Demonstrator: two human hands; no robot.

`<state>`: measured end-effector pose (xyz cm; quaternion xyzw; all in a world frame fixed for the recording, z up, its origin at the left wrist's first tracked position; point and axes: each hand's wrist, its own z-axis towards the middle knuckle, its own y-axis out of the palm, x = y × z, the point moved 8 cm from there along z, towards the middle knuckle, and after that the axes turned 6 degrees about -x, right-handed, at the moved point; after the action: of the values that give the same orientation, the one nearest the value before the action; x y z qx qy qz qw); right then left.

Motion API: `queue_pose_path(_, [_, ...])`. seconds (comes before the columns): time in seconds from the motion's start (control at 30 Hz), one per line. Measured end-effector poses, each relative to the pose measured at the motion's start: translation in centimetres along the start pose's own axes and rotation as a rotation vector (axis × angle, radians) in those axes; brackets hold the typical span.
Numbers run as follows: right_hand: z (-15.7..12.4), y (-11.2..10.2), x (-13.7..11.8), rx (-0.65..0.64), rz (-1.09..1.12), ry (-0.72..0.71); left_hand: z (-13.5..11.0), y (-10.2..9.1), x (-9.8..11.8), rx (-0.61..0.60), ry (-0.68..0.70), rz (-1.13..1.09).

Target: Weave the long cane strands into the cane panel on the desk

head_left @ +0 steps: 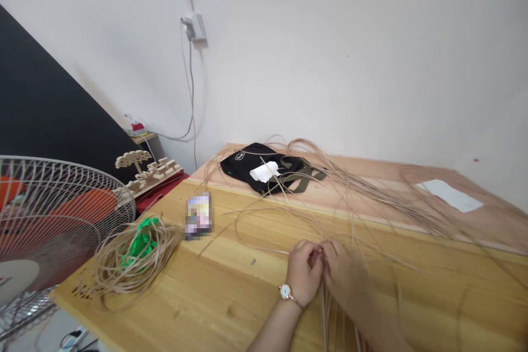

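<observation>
Both my hands meet over the wooden table, fingertips pinched together around thin tan rattan strands (325,311). My left hand (304,270), with a watch (285,291) on its wrist, is closed on the strands. Pressed against it from the right, my right hand (342,267) is closed on them too and slightly blurred. Loose strand ends fan out beyond the fingers, and others hang down between my forearms toward the near edge. Where exactly the strands cross is hidden by my fingers.
Coiled rattan (165,256) with a green wrapping (142,242) lies at the table's left, beside a fan (66,220). A black bag (247,162) with white paper (264,171) and a long rattan bundle (371,190) lie at the back. Another paper (451,195) is at right.
</observation>
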<state>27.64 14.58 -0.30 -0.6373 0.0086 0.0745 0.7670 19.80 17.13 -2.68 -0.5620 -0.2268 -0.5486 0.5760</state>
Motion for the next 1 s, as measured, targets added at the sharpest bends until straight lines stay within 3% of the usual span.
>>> queue_pose_path(0.37, [0.2, 0.3, -0.3, -0.074, -0.028, 0.007, 0.0, -0.1, 0.4, -0.009, 0.007, -0.004])
queue_pose_path(0.77, [0.0, 1.8, -0.4, 0.037, -0.101, -0.027, 0.1, -0.3, 0.2, 0.021, -0.011, -0.017])
queue_pose_path(1.0, [-0.9, 1.3, -0.7, 0.101, -0.180, -0.098, 0.2, -0.5, -0.3, 0.035, -0.036, -0.037])
